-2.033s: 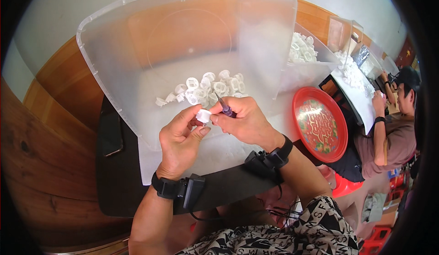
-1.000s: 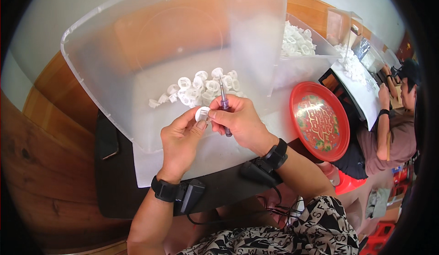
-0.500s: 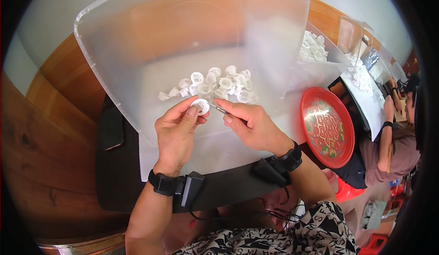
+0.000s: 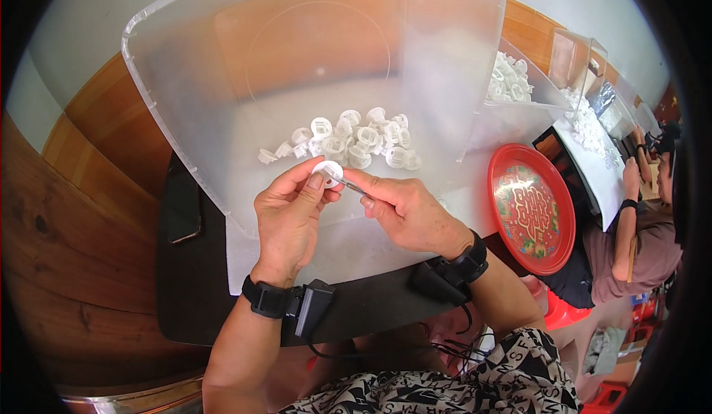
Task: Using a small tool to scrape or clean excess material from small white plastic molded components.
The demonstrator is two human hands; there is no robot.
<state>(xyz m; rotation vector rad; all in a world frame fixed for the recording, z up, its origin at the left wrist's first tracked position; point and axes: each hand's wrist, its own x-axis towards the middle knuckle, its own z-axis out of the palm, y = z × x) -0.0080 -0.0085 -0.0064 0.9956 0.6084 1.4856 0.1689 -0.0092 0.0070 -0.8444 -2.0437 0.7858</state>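
Note:
Between the thumb and fingers of my left hand (image 4: 289,217) is a small white round plastic part (image 4: 324,168), tilted up so its face with a slot shows. My right hand (image 4: 419,214) is closed round a slim metal tool (image 4: 351,186), a knife-like one whose exact kind is unclear. Its tip meets the right lower edge of the part, and the right forefinger lies along it. Just beyond both hands, a loose pile of similar white plastic parts (image 4: 361,137) lies in a large translucent plastic bin (image 4: 319,32), which seems tipped on its side.
A red round tray (image 4: 495,225) with a gold pattern stands to the right. Behind it, another clear bin (image 4: 519,110) holds more white parts (image 4: 509,80). A dark phone (image 4: 184,217) lies at the left. At far right, a person's arm (image 4: 627,236) reaches over a white-topped table (image 4: 604,173).
My right hand has shifted slightly left, and the tool's tip has come onto the lower right edge of the white part. My left hand keeps its hold, almost unmoved.

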